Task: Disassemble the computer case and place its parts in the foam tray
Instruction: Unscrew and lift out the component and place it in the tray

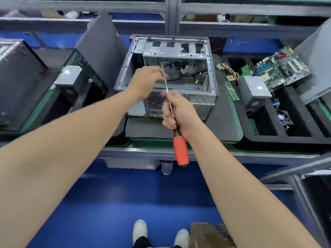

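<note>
**Screwdriver tip inside the case, both hands on the shaft**

Your screwdriver (180, 149) runs lengthways away from you. Its red handle hangs out below your right hand (176, 111), and the tip is up inside the computer case (193, 101), against the lower edge of the drive cage (175, 51). The right hand's fingers are clamped round the shaft just above the handle. Your left hand (145, 81) is nearer the tip, with its fingers curled onto the upper shaft to steer it. Blur hides the exact pinch, and no screw head can be made out.

The case sits open-topped on a dark foam mat (223, 111) straight ahead. The foam tray (268, 138) is to your right and already holds a motherboard (283, 68) and a power supply (254, 92). Loose cables remain inside the case, so it's tight around the tip. Likely you'll need to drive along the shaft's line, not sideways.
</note>
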